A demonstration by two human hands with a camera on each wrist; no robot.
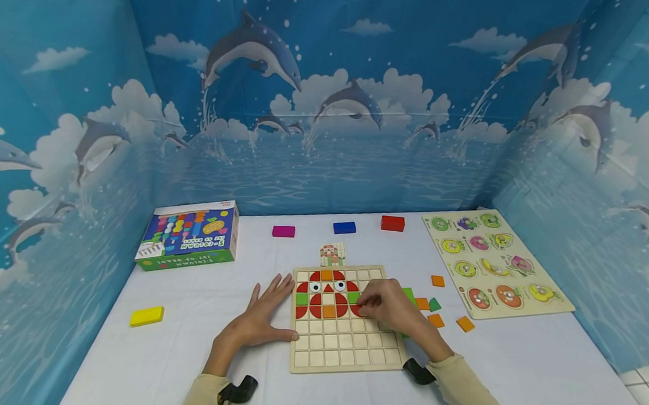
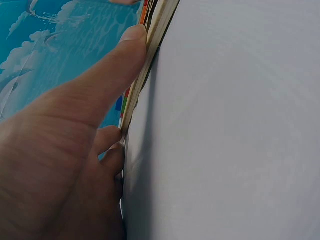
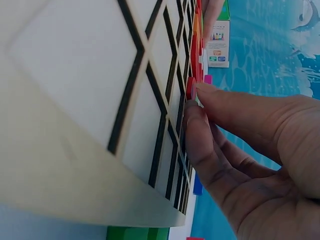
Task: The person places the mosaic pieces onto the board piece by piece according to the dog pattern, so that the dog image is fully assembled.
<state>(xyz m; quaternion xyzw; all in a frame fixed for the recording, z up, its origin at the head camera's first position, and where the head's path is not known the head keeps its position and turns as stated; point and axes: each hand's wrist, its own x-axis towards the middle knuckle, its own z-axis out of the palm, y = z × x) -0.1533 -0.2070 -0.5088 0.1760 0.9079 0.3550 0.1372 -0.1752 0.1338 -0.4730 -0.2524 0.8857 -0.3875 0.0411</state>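
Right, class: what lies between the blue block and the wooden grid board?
A small picture card, near the far edge of the wooden grid board, with the blue block beyond it; the head view shows this.

Right fingers [image 1: 373, 289] pinch red piece [image 1: 355, 311] at grid board [image 1: 331, 343]; left fingers [image 1: 283, 335] touch edge.

A white cloth [image 1: 190, 299] covers the counter [image 1: 96, 371]. Along the back stand a bead-set box [image 1: 187, 236] and magenta [image 1: 283, 231], blue [image 1: 344, 228] and red blocks [image 1: 392, 223]; a yellow block [image 1: 146, 317] lies nearer me, left. A wooden grid board [image 1: 318, 343] sits mid-counter, a pattern card [image 1: 332, 255] just beyond, orange square tiles [image 1: 465, 324] and a fruit puzzle [image 1: 488, 282] rightward.
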